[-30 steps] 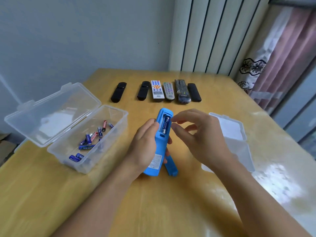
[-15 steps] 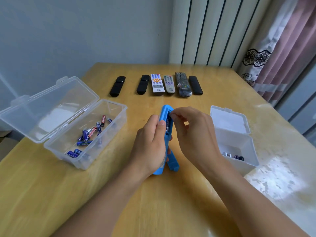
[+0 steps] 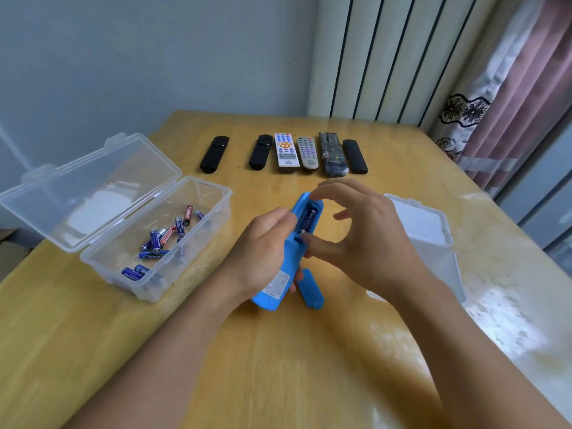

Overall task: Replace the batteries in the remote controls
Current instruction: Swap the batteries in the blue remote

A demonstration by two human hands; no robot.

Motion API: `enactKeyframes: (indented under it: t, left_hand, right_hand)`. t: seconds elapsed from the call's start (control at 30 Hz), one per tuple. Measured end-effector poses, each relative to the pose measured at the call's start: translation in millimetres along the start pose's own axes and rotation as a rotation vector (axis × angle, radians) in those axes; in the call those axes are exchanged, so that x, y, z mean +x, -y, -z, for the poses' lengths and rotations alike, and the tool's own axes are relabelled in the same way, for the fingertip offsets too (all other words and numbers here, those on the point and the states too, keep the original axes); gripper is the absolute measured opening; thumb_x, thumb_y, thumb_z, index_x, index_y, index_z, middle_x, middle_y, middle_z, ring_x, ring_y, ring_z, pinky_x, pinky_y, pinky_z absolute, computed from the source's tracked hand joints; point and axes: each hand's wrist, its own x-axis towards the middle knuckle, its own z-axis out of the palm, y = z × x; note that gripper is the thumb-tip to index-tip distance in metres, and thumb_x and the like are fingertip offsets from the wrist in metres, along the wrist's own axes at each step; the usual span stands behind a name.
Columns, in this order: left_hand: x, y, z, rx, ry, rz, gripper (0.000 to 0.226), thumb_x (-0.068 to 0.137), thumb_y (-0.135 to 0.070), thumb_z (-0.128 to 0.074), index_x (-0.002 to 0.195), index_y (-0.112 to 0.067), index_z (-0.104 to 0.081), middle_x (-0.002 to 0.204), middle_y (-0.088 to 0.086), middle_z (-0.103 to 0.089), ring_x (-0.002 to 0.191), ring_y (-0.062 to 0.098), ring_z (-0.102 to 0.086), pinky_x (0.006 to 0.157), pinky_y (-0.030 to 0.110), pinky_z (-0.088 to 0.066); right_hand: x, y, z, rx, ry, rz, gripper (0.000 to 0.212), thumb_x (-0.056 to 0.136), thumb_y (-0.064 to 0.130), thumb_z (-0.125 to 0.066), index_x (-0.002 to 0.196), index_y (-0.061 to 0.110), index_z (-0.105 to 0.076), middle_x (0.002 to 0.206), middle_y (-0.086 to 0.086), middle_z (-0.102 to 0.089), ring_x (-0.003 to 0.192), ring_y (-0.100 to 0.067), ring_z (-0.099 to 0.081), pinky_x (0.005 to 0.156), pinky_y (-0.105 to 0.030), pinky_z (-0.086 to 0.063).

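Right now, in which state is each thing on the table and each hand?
blue remote: back up, battery bay open, a battery inside.
blue cover: off, lying on the table.
left box: lid open, loose batteries inside.
right box: lid open, contents hidden.
six remotes: lying in a row, untouched.
left hand: holds the blue remote.
right hand: fingers at both ends of the battery.

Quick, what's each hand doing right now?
Left hand: grips the blue remote.
Right hand: thumb and finger at the battery; grip cannot be told.
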Motion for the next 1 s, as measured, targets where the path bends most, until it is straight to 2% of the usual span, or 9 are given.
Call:
enactKeyframes:
  t: [0.17,0.4,0.53,0.63,0.7,0.87,1.0]
  left_hand:
    - [1,4,3,0.102,0.065,0.033,0.031,0.11,-0.03,-0.038,0.105,-0.007,-0.057,0.082,0.012,-0.068,0.055,0.027,-0.06,0.046,0.034,-0.05]
    - [1,10,1,0.205,0.06,0.045,0.03,0.109,-0.034,-0.039,0.101,-0.013,-0.058,0.087,0.017,-0.069,0.053,0.026,-0.06,0.047,0.038,-0.053]
    - [4,10,1,0.228,0.047,0.021,0.031,0.11,-0.033,-0.037,0.104,-0.01,-0.057,0.085,0.018,-0.069,0.054,0.027,-0.06,0.047,0.039,-0.053]
    - [6,12,0,0.227,0.034,0.035,0.031,0.11,-0.033,-0.038,0.104,-0.009,-0.056,0.066,0.002,-0.064,0.052,0.026,-0.06,0.046,0.037,-0.052]
    - [7,12,0,0.223,0.032,0.046,0.032,0.11,-0.034,-0.038,0.104,-0.008,-0.056,0.06,-0.001,-0.06,0.05,0.024,-0.06,0.045,0.035,-0.051]
    - [8,13,-1,0.19,0.037,0.075,0.034,0.11,-0.034,-0.038,0.105,-0.007,-0.056,0.067,0.009,-0.059,0.051,0.027,-0.061,0.045,0.036,-0.052]
    - [8,11,-1,0.097,0.061,0.124,0.032,0.11,-0.033,-0.037,0.102,-0.012,-0.06,0.076,0.014,-0.065,0.052,0.027,-0.062,0.045,0.034,-0.052]
  right_hand:
    - [2,-2,6,-0.042,0.101,-0.066,0.062,0.068,0.033,-0.091,0.124,0.022,-0.065,0.109,0.01,-0.07,0.096,-0.006,-0.065,0.08,-0.026,-0.06]
    - [1,2,4,-0.158,0.169,-0.056,0.067,0.066,0.04,-0.09,0.125,0.026,-0.061,0.104,0.006,-0.071,0.095,-0.015,-0.065,0.081,-0.037,-0.059]
    - [4,3,0,-0.182,0.158,-0.028,0.06,0.066,0.04,-0.089,0.117,0.025,-0.06,0.097,0.003,-0.07,0.092,-0.02,-0.065,0.076,-0.04,-0.059]
    - [3,4,-3,-0.187,0.162,-0.023,0.058,0.067,0.039,-0.088,0.113,0.023,-0.058,0.095,0.002,-0.069,0.089,-0.022,-0.064,0.074,-0.04,-0.059]
    - [1,3,-4,-0.174,0.148,-0.018,0.057,0.067,0.038,-0.087,0.113,0.022,-0.057,0.095,0.001,-0.069,0.087,-0.022,-0.064,0.072,-0.04,-0.059]
    - [-2,4,-11,-0.215,0.143,0.026,0.05,0.071,0.035,-0.079,0.111,0.022,-0.052,0.088,0.001,-0.068,0.079,-0.022,-0.064,0.067,-0.04,-0.056]
    - [-5,-4,-10,-0.158,0.125,0.004,0.029,0.079,0.029,-0.071,0.104,0.023,-0.057,0.087,-0.001,-0.07,0.084,-0.026,-0.067,0.07,-0.043,-0.058]
